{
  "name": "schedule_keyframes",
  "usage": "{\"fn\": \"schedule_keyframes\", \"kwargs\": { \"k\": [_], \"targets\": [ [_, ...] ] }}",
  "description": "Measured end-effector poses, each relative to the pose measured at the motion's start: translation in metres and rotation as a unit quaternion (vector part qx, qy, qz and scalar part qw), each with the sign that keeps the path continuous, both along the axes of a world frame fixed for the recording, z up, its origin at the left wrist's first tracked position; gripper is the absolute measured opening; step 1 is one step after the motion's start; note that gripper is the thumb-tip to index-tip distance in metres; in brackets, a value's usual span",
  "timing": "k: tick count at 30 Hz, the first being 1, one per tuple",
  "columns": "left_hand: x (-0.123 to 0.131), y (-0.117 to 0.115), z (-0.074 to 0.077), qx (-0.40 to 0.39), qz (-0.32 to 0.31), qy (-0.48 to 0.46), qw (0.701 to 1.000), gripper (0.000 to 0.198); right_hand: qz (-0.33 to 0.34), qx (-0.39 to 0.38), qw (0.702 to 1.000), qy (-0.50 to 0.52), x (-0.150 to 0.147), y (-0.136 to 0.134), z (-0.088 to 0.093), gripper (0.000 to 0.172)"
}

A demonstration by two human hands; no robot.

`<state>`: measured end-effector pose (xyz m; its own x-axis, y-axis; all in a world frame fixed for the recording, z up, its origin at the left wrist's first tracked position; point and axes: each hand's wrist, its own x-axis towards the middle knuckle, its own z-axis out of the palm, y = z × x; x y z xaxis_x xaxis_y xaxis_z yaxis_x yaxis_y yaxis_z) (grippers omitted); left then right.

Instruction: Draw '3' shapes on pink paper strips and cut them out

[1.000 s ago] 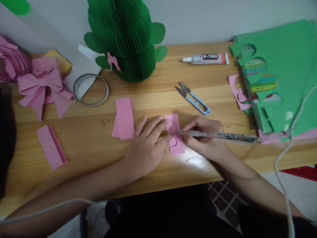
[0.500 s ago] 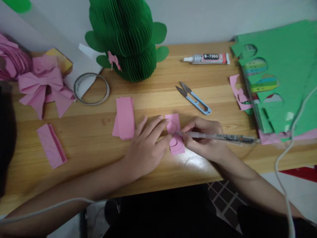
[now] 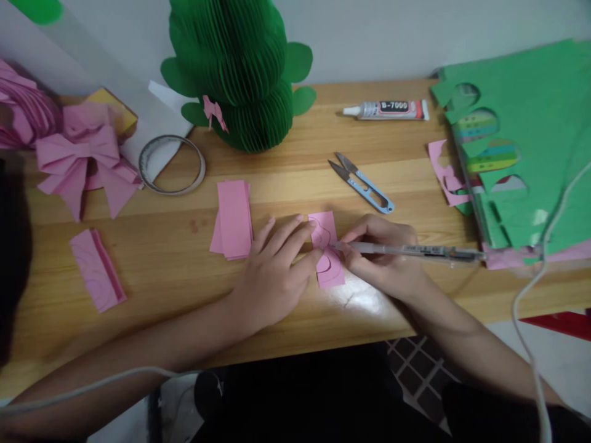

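A small pink paper slip (image 3: 327, 249) with curved pen lines lies on the wooden table (image 3: 286, 172). My left hand (image 3: 272, 274) lies flat on the table, its fingertips pressing the slip's left edge. My right hand (image 3: 383, 258) grips a clear pen (image 3: 410, 251) whose tip touches the slip near its middle. A stack of pink paper strips (image 3: 232, 218) sits just left of my left hand.
Blue thread snips (image 3: 362, 183) lie behind my right hand, a glue tube (image 3: 388, 109) farther back. A green honeycomb paper tree (image 3: 235, 67) stands at the back. Tape roll (image 3: 172, 165), pink bows (image 3: 83, 157), a pink strip (image 3: 96, 271) lie left. Green cut sheets (image 3: 521, 141) lie right.
The pen tip has crept slightly along the drawn curve on the slip; both hands otherwise stay in place.
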<state>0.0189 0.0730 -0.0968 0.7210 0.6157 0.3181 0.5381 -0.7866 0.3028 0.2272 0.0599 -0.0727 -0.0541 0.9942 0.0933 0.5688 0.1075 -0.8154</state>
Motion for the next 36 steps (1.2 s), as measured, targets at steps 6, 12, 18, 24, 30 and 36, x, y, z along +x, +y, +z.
{"fn": "schedule_keyframes", "kwargs": {
  "k": [6,12,18,24,30,36],
  "targets": [
    [-0.0001,0.0002,0.0018,-0.007,0.0,0.001,1.0,0.028,-0.015,-0.005,1.0,0.001,-0.0002,0.0,0.0006,0.01],
    [-0.0011,0.001,0.0021,0.0,-0.003,0.003,1.0,0.028,-0.025,0.002,1.0,0.009,-0.0001,-0.0007,-0.0014,0.008],
    [-0.0005,0.0006,0.002,-0.007,-0.001,-0.001,1.0,0.028,-0.034,0.02,0.999,0.003,0.0008,-0.0011,-0.0024,0.007],
    [-0.0011,0.0001,0.0018,-0.007,0.0,0.003,1.0,0.029,-0.028,0.016,0.999,-0.002,0.0002,-0.0004,-0.0016,0.008],
    [-0.0009,0.0,0.001,-0.006,0.0,0.003,1.0,0.028,-0.009,0.017,1.0,-0.012,-0.0003,-0.0012,0.0004,0.009],
    [-0.001,0.0003,0.0,-0.005,-0.001,0.0,1.0,0.027,0.017,0.021,1.0,-0.013,-0.0013,-0.0015,0.0009,0.01]
  ]
}}
